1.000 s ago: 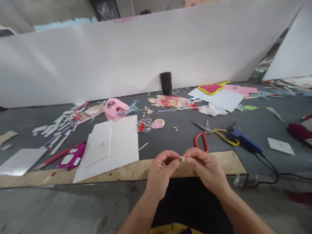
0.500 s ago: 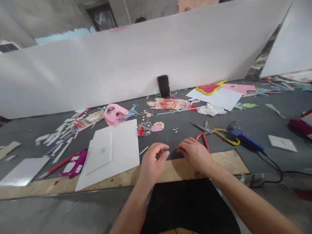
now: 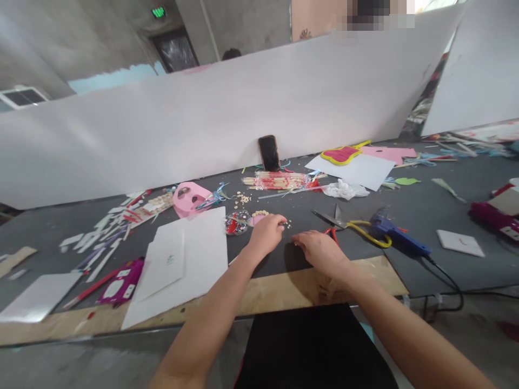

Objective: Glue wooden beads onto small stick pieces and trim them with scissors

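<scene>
My left hand [image 3: 267, 235] reaches over the dark table beside a few small pale pieces [image 3: 288, 224], its fingertips drawn together. Whether a piece is between them is too small to see. Partly behind that hand lies a pink card [image 3: 257, 220] edged with pale bits. My right hand [image 3: 323, 249] rests low near the table's front, fingers bent and pressed together; anything in them is hidden. Just behind it, red handles [image 3: 332, 234] show in part. To the left sits a clear round container [image 3: 237, 222] of mixed small beads.
Scissors [image 3: 352, 224] with yellow handles and a blue glue gun [image 3: 401, 233] lie at right. White sheets [image 3: 205, 248] cover the left front. A phone [image 3: 269, 153] leans on the white partition [image 3: 227, 113], behind bagged sticks [image 3: 279, 180]. A pink cutout [image 3: 190, 198] stands back left.
My left hand has moved forward and slightly right, to the small pale pieces, now partly covering the pink card. My right hand has stayed nearly in place. The view has tilted up a little.
</scene>
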Motion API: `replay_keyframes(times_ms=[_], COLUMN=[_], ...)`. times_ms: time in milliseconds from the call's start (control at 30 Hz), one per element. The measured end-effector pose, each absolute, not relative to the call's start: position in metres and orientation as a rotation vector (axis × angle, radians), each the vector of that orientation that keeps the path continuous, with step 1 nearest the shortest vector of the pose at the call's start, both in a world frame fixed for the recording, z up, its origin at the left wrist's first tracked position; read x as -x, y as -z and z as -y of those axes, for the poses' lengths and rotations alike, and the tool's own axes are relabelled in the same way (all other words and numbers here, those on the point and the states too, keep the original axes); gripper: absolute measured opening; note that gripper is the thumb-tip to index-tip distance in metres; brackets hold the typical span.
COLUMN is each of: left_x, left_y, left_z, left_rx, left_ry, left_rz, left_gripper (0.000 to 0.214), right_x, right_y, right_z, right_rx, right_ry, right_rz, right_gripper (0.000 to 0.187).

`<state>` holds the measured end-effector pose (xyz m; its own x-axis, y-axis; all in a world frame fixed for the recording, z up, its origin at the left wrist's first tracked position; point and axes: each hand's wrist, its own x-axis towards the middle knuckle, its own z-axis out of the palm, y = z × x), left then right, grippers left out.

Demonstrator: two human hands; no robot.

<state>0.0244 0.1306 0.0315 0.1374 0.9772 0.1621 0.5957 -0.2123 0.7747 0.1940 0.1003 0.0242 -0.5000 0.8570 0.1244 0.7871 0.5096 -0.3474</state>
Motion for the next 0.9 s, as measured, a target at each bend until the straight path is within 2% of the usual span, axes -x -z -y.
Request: replay_keyframes(times_ms=[200,433,633,900], left_x=[-0.024,-0.029,-0.039,-0.04], left_y=[-0.027,-0.033,-0.043,-0.045], left_z=[-0.112,-0.085,-0.077,-0.074], left_rx=[-1.828,-1.859,-2.151,-2.229], left_ry=[-0.844,-0.832,-0.873,-0.813], left_rz=[-1.429,-1.365,-1.472,-1.519], left_gripper=[0.024,0.033,0.022,0.015], right_x=[-0.202,-0.207,-0.207,-0.209], right_y=[-0.024,-0.024,-0.024,-0.029], right_z=[-0.103,-0.103,-0.096,-0.09], right_rx=[1.352,1.293,1.232,1.213], right_ry=[-0.435,-0.575,-0.707,-0.761], right_rz=[2.268,2.065,1.988,1.95], right_gripper=[0.029,0.027,0.027,0.027])
